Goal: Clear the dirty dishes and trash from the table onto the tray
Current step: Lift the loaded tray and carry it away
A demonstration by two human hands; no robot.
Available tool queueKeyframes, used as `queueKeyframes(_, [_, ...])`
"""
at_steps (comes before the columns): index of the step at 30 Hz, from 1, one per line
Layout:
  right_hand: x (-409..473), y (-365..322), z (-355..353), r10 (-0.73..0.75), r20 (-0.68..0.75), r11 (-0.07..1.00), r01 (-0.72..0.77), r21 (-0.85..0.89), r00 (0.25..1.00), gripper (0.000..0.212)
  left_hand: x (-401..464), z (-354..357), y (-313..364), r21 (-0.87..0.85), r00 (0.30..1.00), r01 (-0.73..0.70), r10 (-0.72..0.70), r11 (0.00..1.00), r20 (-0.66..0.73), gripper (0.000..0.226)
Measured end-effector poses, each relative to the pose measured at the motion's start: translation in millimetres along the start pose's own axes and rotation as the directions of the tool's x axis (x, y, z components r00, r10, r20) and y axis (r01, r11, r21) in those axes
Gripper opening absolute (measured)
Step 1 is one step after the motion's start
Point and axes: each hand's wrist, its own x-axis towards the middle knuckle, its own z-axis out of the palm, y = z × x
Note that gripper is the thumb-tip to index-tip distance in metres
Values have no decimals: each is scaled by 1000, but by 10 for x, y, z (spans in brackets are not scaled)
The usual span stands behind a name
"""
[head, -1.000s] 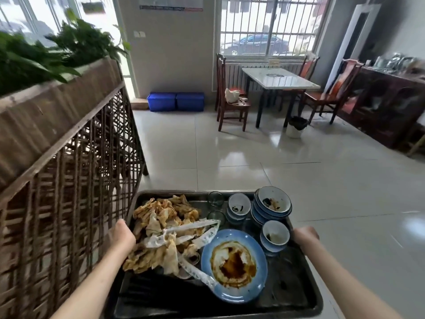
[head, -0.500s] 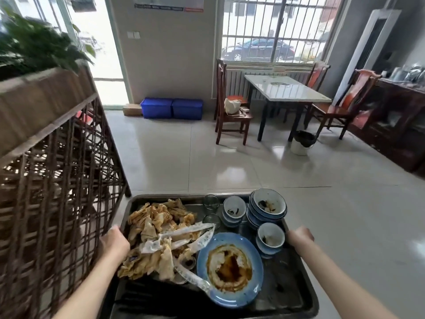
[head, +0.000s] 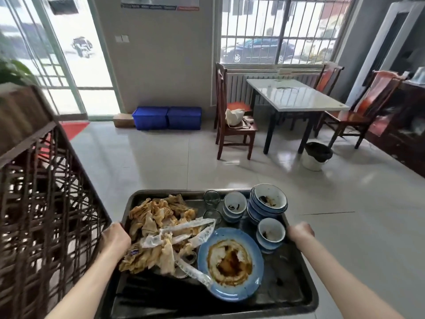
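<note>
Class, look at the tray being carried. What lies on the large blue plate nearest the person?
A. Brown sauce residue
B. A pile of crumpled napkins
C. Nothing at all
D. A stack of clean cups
A: the large blue plate on the tray is smeared with brown sauce, while the napkins lie beside it.

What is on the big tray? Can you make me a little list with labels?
tray: dark, carried above the floor
left hand: grips the tray's left edge
right hand: grips the tray's right edge
blue plate: brown sauce smeared inside
bowls: stacked, blue and white, dirty
trash: stained napkins and plastic wrappers, piled on the left
</note>
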Motion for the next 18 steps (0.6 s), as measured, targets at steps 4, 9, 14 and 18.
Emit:
queueKeyframes(4, [681, -784, 171, -24, 14, 1000, 24, 5, 1000, 42, 810, 139, 586, 8, 1000, 2, -2, 1000, 2, 32])
queueKeyframes(9, [1637, -1745, 463, -25, 27, 999, 26, -22, 999, 40, 1863, 373, 1333, -14, 1000, 26, -26, 1000, -15, 33])
queueKeyframes(14, [2543, -2777, 704, -15, 45, 997, 18, -71, 999, 39, 2831, 586, 2029, -71, 997, 75, -76, 995, -15, 35])
queueKeyframes(18, [3196, -3630, 905, -19, 57, 995, 24, -96, 998, 40, 3624, 681, 2573, -90, 993, 115, -117, 989, -14, 38])
